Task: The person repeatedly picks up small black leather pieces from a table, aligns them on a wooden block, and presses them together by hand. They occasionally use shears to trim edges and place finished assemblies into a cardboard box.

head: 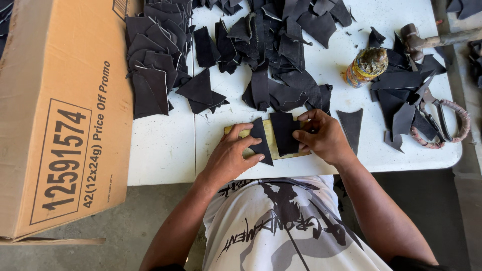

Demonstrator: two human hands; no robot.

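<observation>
White tabletop (pixel 165 150) spreads before us, a big tan cardboard box (pixel 60 115) beside it. Near its edge lies our yellowish flat board (pixel 273 143); our left hand (pixel 231 158) presses a black pointed leather scrap (pixel 261 143) flat, while our right hand (pixel 324 136) pinches a black rectangular leather scrap (pixel 284 133).

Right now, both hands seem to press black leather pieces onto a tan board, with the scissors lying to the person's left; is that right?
Not quite: the head view shows the scissors on the person's right. The left hand and right hand do press black leather pieces on the tan board.
</observation>
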